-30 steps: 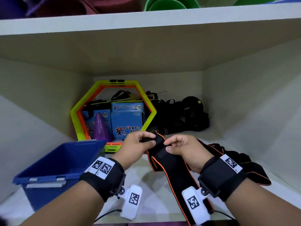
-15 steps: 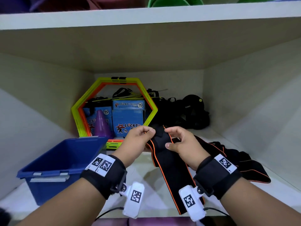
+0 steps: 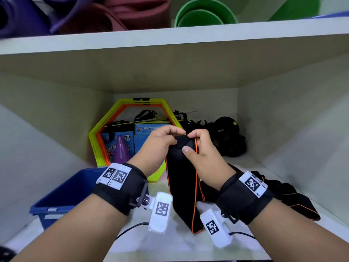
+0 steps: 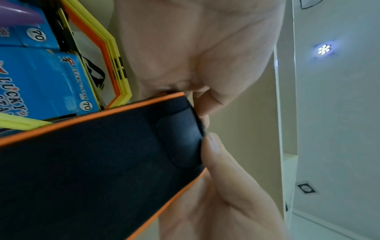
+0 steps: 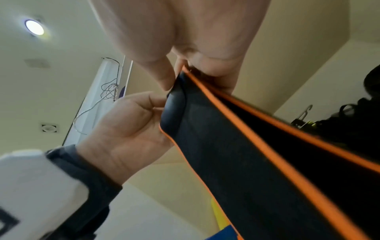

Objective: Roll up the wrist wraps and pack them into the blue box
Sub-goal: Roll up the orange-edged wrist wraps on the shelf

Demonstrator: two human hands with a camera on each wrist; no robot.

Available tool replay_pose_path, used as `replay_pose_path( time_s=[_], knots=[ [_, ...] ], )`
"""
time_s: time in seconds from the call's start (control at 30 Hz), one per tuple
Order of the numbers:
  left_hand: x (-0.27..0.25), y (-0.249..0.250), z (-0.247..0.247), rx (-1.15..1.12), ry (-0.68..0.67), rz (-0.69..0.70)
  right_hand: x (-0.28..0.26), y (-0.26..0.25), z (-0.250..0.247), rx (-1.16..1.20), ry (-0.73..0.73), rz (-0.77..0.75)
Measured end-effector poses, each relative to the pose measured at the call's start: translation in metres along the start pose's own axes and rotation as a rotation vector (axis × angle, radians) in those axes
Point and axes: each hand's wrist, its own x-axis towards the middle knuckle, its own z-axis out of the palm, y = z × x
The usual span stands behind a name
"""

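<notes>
A black wrist wrap (image 3: pixel 182 178) with orange edging hangs in the air at the shelf's middle, its lower end near the shelf floor. My left hand (image 3: pixel 160 142) and right hand (image 3: pixel 198 148) both pinch its top end, thumbs on the near side. The wrist views show the same wrap (image 4: pixel 92 154) (image 5: pixel 246 154) held by its rounded end between fingertips. A second black wrap (image 3: pixel 290 197) lies on the shelf floor to the right. The blue box (image 3: pixel 62 197) stands at the lower left, open; its inside is mostly out of sight.
Yellow and orange hexagon rings (image 3: pixel 102 133) lean on the back wall, with blue cartons (image 3: pixel 143 131) and a purple cone (image 3: pixel 121 150) inside them. Black straps and gear (image 3: pixel 226 137) are piled at the back right. The upper shelf board (image 3: pixel 170 38) runs overhead.
Both hands have risen with the wrap's top end, so the wrap now hangs longer and straighter. The hands have come closer together at its tip.
</notes>
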Motion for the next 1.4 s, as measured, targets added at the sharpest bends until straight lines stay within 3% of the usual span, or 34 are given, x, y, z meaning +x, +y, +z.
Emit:
replay_pose_path(
  time_s=[0.23, 0.37, 0.5, 0.6, 0.73, 0.9, 1.0, 1.1, 1.17, 1.23, 1.4],
  knots=[
    [-0.014, 0.011, 0.001, 0.053, 0.161, 0.116, 0.008, -0.014, -0.002, 0.07, 0.124, 0.021],
    [-0.039, 0.0, 0.004, 0.06, -0.005, 0.066, 0.006, -0.018, 0.0, 0.199, 0.121, 0.073],
    [-0.059, 0.001, 0.006, 0.012, -0.047, 0.045, -0.004, -0.025, 0.007, 0.484, 0.005, 0.217],
    [-0.058, 0.001, -0.001, -0.042, -0.037, 0.01, -0.003, -0.027, 0.004, 0.532, -0.077, 0.271],
    [-0.045, -0.009, -0.018, -0.043, 0.032, -0.033, 0.015, -0.01, 0.002, 0.388, -0.183, 0.291],
    [0.003, -0.048, -0.032, 0.29, 0.216, -0.082, 0.047, 0.028, 0.018, -0.181, -0.186, 0.255],
    [0.031, -0.044, -0.036, 0.343, 0.274, -0.027, 0.078, 0.029, 0.015, -0.396, -0.089, 0.187],
    [0.054, -0.023, -0.043, 0.362, 0.327, 0.112, 0.096, 0.01, 0.005, -0.395, 0.067, 0.053],
    [0.058, -0.017, -0.047, 0.415, 0.322, 0.169, 0.096, 0.0, 0.001, -0.404, 0.094, -0.005],
    [0.051, -0.022, -0.05, 0.537, 0.274, 0.142, 0.089, 0.002, 0.0, -0.498, 0.013, -0.014],
    [-0.005, -0.073, -0.047, 0.806, 0.015, -0.066, 0.037, 0.038, 0.011, -0.752, -0.496, 0.145]
  ],
)
